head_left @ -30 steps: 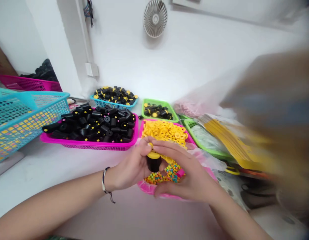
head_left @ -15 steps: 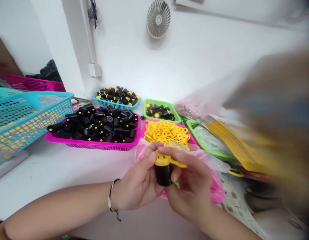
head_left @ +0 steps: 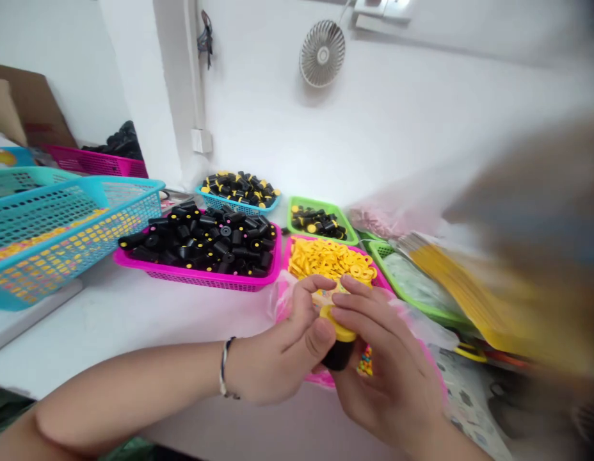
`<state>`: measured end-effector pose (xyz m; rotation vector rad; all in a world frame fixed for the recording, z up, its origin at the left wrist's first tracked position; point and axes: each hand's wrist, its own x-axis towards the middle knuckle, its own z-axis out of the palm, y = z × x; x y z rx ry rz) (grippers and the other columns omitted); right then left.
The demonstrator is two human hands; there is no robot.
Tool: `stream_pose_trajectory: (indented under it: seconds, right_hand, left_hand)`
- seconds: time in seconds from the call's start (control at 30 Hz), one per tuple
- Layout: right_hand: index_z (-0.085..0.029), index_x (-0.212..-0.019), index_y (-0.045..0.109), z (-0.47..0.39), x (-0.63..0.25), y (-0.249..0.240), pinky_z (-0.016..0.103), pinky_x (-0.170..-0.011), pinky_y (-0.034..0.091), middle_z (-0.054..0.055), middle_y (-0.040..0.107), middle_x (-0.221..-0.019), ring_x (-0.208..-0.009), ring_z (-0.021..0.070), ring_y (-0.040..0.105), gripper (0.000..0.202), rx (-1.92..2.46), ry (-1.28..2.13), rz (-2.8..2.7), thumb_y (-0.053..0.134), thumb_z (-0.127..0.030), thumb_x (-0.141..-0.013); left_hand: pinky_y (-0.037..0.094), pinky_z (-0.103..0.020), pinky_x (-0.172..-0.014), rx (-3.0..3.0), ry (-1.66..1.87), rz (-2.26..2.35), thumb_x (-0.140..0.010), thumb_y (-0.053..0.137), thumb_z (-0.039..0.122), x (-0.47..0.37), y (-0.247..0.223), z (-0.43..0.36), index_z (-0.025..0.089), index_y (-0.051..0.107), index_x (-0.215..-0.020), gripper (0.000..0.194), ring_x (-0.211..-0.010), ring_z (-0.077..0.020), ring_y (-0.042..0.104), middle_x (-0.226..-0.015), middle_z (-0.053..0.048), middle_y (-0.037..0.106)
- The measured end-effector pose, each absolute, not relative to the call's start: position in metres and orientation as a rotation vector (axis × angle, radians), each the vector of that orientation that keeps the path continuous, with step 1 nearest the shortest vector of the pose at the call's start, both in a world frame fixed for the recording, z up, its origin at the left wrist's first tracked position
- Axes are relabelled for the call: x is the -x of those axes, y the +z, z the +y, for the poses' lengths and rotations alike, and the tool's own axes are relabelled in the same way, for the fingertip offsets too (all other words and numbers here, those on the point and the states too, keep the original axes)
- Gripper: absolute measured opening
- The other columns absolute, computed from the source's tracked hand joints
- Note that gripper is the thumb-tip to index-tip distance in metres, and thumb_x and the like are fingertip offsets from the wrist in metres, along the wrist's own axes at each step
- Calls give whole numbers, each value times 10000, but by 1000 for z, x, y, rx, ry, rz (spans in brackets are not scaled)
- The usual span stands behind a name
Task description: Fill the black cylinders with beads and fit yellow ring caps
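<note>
white wall (head_left: 258, 115), round fan (head_left: 322, 54) on it; pillar (head_left: 138, 83) left; pale tabletop (head_left: 134, 307).

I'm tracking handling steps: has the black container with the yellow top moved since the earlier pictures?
Yes: the black container has shifted rightward and lower in view, judged against the pink basket of black cylinders.

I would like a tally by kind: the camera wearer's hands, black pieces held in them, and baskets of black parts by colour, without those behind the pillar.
Left hand and right hand: 2
Held black piece with yellow top: 1
Pink basket: 1
Blue basket: 1
Green basket: 1
Total: 6
</note>
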<state>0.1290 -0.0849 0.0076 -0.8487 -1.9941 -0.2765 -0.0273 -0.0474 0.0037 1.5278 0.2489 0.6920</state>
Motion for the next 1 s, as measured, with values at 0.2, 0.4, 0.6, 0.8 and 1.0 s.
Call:
stream_pose_trajectory:
  seconds: [0.2,0.4,0.6,0.8,1.0]
  right_hand:
    - [-264,-1139,508,-75,-145,7,522,-938,459,84,609,-1084,-1117,305,552,519,944,-175,-2072,561,-42,-672]
    - [-256,-1072,596,-35,-171,20,359,-660,554,37,693,-934,-759,220,672,413,1464,244,-2301,632,-133,-679]
    - [-160,-1236,543,86,-173,76,409,-861,491,161,567,-1253,-937,282,642,577,1656,-5,-1918,696,-259,-689]
    - [-71,-1364,393,134,-156,73,396,-965,420,239,482,-1335,-1032,279,611,619,1629,-23,-1810,567,-276,-806]
    - [-147,-1227,551,83,-140,37,336,-817,501,145,619,-1212,-866,207,666,449,1503,225,-2028,583,-304,-807]
  left_hand:
    - [428,-311,-651,-1960,499,333,-877,216,645,31,18,-24,95,111,-1396,763,-756,-166,491,-949,-98,474]
    - [451,-298,-766,-2427,806,923,-919,415,406,97,77,-12,233,455,-1307,426,-856,-181,584,-1069,-63,621]
    - [480,-317,-741,-2248,812,1898,-890,397,490,195,66,14,260,500,-1239,431,-849,-215,620,-1033,-35,657]
    - [428,-429,-905,-2357,335,2218,-855,469,362,230,3,60,140,567,-1192,415,-1003,-326,591,-1084,-163,604]
    - [451,-393,-856,-2328,327,2352,-908,361,423,227,-18,65,180,454,-1281,454,-970,-295,607,-1143,-160,528]
